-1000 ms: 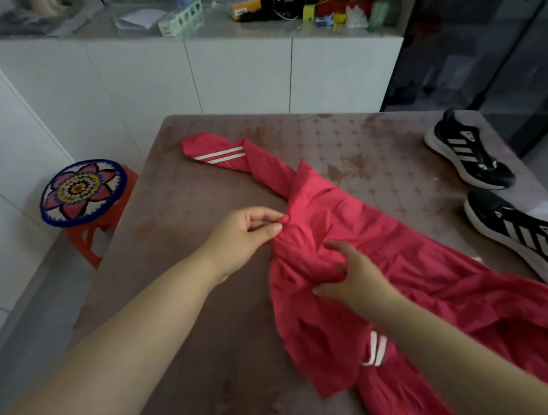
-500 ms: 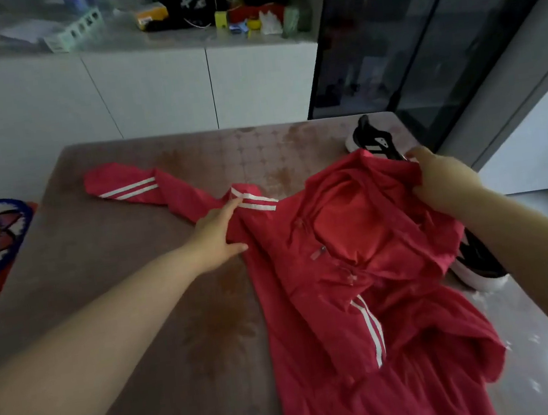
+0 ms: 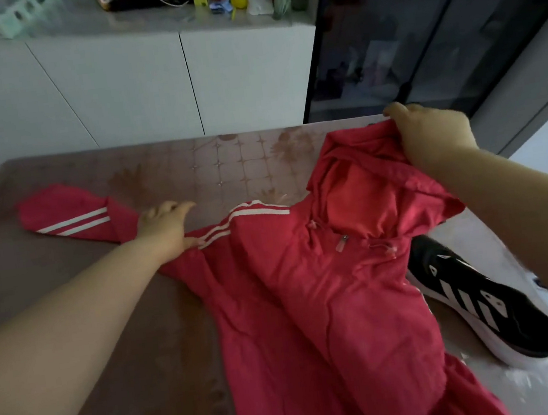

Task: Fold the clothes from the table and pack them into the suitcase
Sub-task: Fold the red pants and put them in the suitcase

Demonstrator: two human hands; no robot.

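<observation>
Brown patterned table (image 3: 232, 164) fills most of the view, with white cabinets (image 3: 133, 86) behind it and dark glass doors (image 3: 417, 34) to the right. On the table lies the red jacket (image 3: 312, 306), front up and zipped, with the small zip pull (image 3: 343, 242) just below the hood opening. Its body is the long axis. It runs from the near edge of the table, where the hem goes out of view, away from the person and slightly rightward to the hood (image 3: 362, 203) at the far right.

One sleeve (image 3: 70, 222) branches off at the shoulder and stretches left across the table, its cuff end pointing left and white stripes showing along it. The left hand (image 3: 165, 229) rests palm down on this sleeve close to the shoulder. Its fingers are loosely extended and press the cloth rather than clutch it, and the thumb touches the striped shoulder seam.

The right hand (image 3: 429, 134) is at the far right edge of the table, fingers curled over the top rim of the hood, grasping it and holding it raised so the lining faces the camera.

Beside the jacket's right flank sits a black sneaker (image 3: 477, 299) with white stripes, its heel end tucked under the hood's hanging edge. Clutter lines the grey counter (image 3: 139, 20) above the cabinets, too blurred to name.
</observation>
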